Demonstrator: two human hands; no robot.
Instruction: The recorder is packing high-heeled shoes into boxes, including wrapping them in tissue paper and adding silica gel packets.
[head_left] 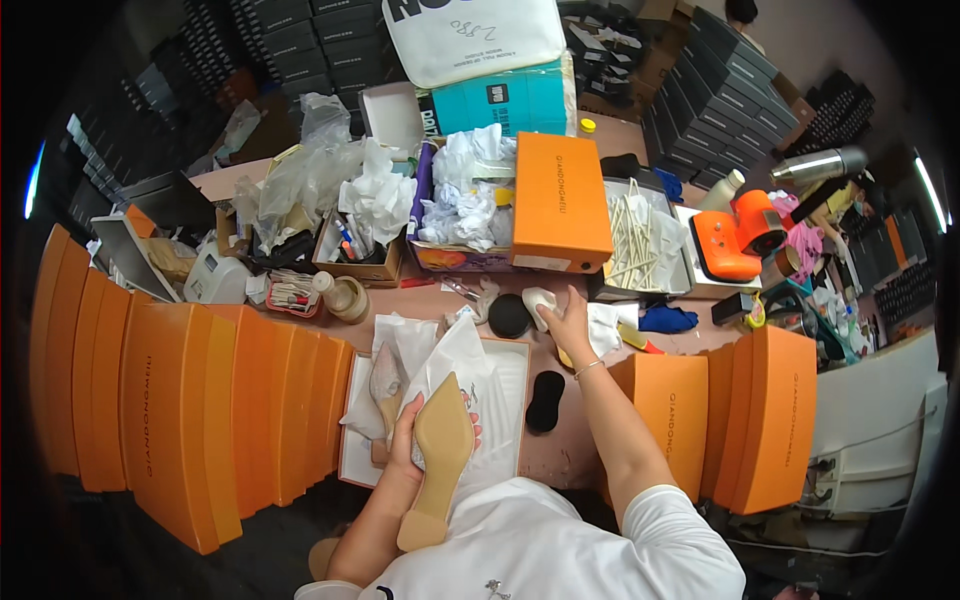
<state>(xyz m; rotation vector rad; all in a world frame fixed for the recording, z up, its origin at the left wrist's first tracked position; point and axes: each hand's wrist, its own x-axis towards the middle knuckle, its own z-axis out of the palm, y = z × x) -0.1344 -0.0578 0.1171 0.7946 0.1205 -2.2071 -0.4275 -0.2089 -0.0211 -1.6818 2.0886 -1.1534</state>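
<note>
An open white cardboard box (pixel 511 372) sits on the pink tabletop (pixel 575 440) between orange cardboard boxes on the left (pixel 165 410) and right (pixel 665 415). A pale pointed shoe (pixel 384 378) lies in its left side, and a black oblong pad (pixel 543 402) just to its right. Behind it stand a translucent capped bottle (pixel 347 300), left, and a round black disc (pixel 509 316), right. Farther back, a purple cardboard box (pixel 455 260) holds crumpled white paper (pixel 465 200), with thin pale sticks (pixel 630 245) in a tray (pixel 683 275) to its right.

Shoe workshop or packing room: orange boxes (pixel 170 420) flank cluttered counter (pixel 575 440), dark boxes (pixel 715 105) stand stacked behind; tan-soled shoe (pixel 445 430), thin sticks (pixel 632 245), bottle (pixel 346 300) show it.
</note>
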